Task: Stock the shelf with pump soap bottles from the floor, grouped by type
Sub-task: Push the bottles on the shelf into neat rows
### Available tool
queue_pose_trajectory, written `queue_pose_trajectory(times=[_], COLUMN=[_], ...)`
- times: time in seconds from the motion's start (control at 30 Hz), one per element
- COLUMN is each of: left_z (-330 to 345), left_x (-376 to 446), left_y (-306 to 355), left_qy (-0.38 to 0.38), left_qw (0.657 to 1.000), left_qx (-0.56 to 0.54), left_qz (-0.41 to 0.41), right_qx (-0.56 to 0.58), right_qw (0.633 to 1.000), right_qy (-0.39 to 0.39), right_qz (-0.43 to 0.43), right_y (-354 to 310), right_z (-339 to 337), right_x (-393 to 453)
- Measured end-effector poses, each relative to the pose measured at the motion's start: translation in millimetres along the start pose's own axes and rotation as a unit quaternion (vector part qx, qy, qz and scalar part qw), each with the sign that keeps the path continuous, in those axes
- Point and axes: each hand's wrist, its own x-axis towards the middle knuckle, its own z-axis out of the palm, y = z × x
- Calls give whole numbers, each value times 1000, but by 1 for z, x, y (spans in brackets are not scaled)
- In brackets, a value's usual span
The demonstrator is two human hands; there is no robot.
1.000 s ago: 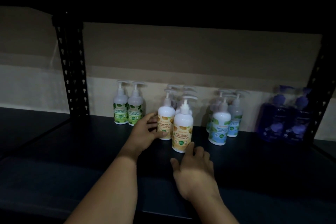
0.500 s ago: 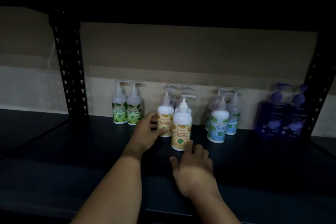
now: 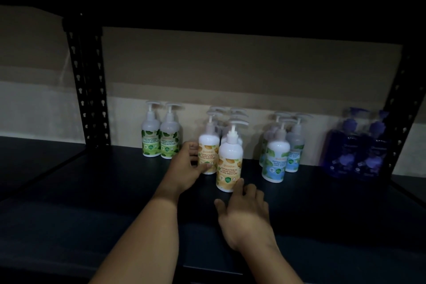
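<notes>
Pump soap bottles stand in groups along the back of a dark shelf [image 3: 110, 193]. From left to right there are two green-label bottles [image 3: 151, 143], several orange-label bottles, several blue-label bottles [image 3: 275, 163] and two purple bottles [image 3: 345, 154]. My left hand [image 3: 184, 168] grips an orange-label bottle [image 3: 208, 145] from its left side, thumb across the front. The front orange-label bottle [image 3: 229, 159] stands upright just to the right of it. My right hand [image 3: 244, 214] lies flat on the shelf, its index fingertip touching that front bottle's base.
Black perforated uprights frame the bay at the left [image 3: 87, 90] and right [image 3: 401, 110]. A beige wall runs behind the bottles. The shelf board above is dark and low overhead. An adjoining shelf [image 3: 34, 157] extends left of the left upright.
Both hands stay at the orange-label bottles. My left thumb has settled a little further onto the rear bottle, and the view has shifted slightly.
</notes>
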Motion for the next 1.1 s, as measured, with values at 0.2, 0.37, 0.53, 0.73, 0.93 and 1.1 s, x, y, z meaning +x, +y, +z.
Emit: queue_pose_trajectory(times=[0.2,0.37,0.53,0.73,0.93,1.1], left_z=[0,0,0,-3,-8,-4], left_x=[-1,-3,-6,-14,-45,-90], left_y=[0,4,7,9,25,48], left_qy=[-3,-8,-8,17,-1,-91], left_qw=[1000,1000,1000,995,973,941], left_qx=[-3,2,13,83,205,313], left_qz=[2,-4,-14,-44,-104,-90], right_qx=[-1,-7,-7,-8,-34,-62], right_qw=[1000,1000,1000,1000,999,998], right_qy=[-1,1,-5,-4,30,11], right_qz=[0,-1,1,8,5,-13], right_y=[0,0,-1,-2,-6,-5], right_z=[0,0,-1,0,-2,-13], right_x=[0,0,0,1,-10,-33])
